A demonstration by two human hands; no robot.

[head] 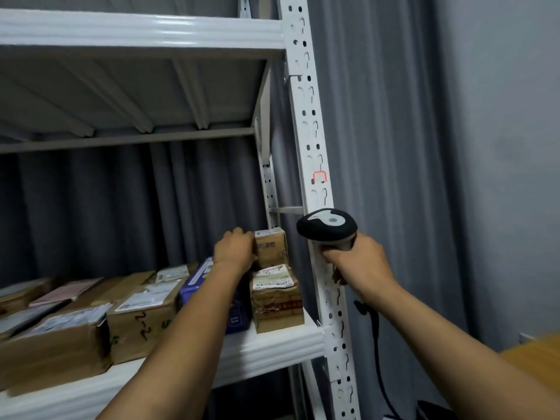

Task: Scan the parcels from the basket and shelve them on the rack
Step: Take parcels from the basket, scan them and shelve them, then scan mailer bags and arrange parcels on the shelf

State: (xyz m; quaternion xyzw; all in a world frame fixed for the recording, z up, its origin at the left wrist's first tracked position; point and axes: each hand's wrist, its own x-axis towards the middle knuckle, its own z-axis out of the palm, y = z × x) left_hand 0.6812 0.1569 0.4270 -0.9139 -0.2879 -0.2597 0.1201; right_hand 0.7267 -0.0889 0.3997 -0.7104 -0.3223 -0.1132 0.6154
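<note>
Fingers of the left hand (235, 248) curled round the left side of a small brown parcel (271, 247). The parcel stood directly over a larger taped parcel (277, 301), just right of that wrist, at the right end of the rack shelf (272, 341). Whether it rested fully on the lower one could not be told. The right hand (357, 259) was wrapped round the grey handle of a barcode scanner (327, 224), whose black head rose above the knuckles in front of the rack upright (306, 116). A red bracket of light (319, 176) lay on that upright, above the scanner. A black cable (375, 344) hung below the right wrist. Just left of the left forearm stood a blue box (197, 283), and further left a brown box with handwritten marks (142, 319) among other labelled cartons. Grey curtain (378, 116) hung beyond both hands. A corner of a wooden counter (536, 356) showed right of the right forearm.
</note>
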